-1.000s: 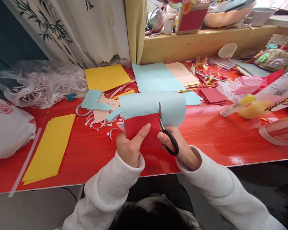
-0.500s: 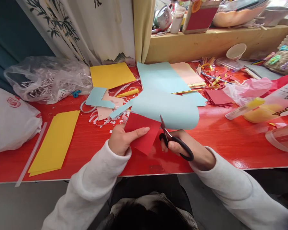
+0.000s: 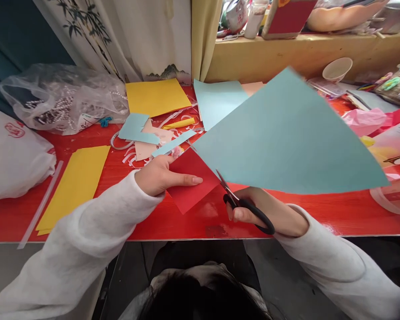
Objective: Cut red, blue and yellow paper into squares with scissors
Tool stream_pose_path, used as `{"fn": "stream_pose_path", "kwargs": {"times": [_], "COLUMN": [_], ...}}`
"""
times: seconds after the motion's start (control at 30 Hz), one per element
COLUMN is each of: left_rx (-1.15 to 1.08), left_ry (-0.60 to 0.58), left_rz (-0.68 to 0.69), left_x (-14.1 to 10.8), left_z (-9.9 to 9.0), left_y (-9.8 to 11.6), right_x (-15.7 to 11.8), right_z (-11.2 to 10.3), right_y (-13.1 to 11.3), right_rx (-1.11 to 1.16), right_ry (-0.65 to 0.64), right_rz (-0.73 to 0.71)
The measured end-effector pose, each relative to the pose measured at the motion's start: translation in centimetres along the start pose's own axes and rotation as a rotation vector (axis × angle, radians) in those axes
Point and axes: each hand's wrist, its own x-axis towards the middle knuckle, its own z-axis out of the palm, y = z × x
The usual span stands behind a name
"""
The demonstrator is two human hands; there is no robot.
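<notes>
My left hand [image 3: 160, 176] pinches a piece of red paper [image 3: 193, 189], thumb on top. A large light blue sheet [image 3: 283, 138] spreads out from behind the red paper to the right, its far corner raised and its left corner close to my left fingers. Black-handled scissors [image 3: 245, 206] are in my right hand [image 3: 270, 209], fingers through the handles. The blades point up and left, near the blue sheet's lower edge and the right corner of the red paper; they look nearly closed.
Yellow strips [image 3: 75, 189] lie at the left beside a white bag [image 3: 16, 155]. Behind are paper scraps [image 3: 138, 129], a yellow sheet [image 3: 156, 97] and a clear bag of beads [image 3: 63, 100]. A white cup [image 3: 337, 70] stands back right.
The blue sheet, which curled down toward the table, has swung up and opened out to the right. My left hand with the red paper has shifted left, a little away from the scissors.
</notes>
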Motion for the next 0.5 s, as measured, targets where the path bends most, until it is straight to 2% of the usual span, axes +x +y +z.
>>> {"fn": "stream_pose_path", "kwargs": {"times": [0.13, 0.3, 0.5], "left_rx": [0.022, 0.044, 0.063], "left_ry": [-0.048, -0.128, -0.105], "left_rz": [-0.012, -0.043, 0.009], "left_x": [0.6, 1.4, 1.3], "left_z": [-0.5, -1.1, -0.9], "left_y": [-0.1, -0.1, 0.1], "right_x": [-0.1, 0.0, 0.1], "right_z": [0.2, 0.2, 0.2], "right_y": [0.4, 0.7, 0.4], "right_rx": [0.041, 0.037, 0.015], "right_ry": [-0.040, -0.040, -0.049], "right_rz": [0.044, 0.011, 0.003]}}
